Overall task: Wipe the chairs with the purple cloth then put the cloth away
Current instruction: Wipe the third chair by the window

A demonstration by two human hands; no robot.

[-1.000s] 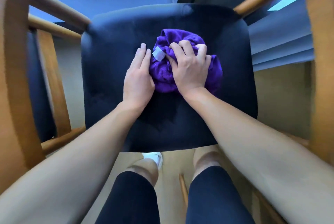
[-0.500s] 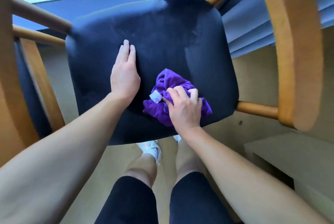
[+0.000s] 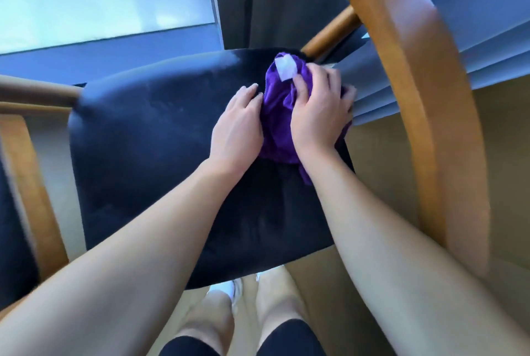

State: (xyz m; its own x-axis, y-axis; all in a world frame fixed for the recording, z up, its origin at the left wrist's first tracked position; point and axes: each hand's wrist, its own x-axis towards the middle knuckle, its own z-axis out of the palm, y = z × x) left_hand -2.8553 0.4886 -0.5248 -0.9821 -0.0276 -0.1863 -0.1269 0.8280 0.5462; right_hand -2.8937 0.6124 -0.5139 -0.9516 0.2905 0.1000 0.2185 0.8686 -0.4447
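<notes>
A bunched purple cloth [image 3: 276, 114] with a white label lies on the dark navy seat [image 3: 149, 154] of a wooden-framed chair, at the seat's far right corner. My right hand [image 3: 318, 114] lies on top of the cloth with curled fingers gripping it. My left hand [image 3: 236, 129] rests flat on the seat with straight fingers, its side against the cloth's left edge.
The chair's curved wooden armrest [image 3: 424, 97] arcs along the right. A wooden frame [image 3: 31, 180] and a second dark seat stand at the left. A window and grey curtain folds [image 3: 473, 48] are beyond the chair. My legs [image 3: 229, 312] stand on the beige floor below.
My right hand has swept the cloth from the seat's near right part up to its far right corner. My left hand has slid rightward up against the cloth.
</notes>
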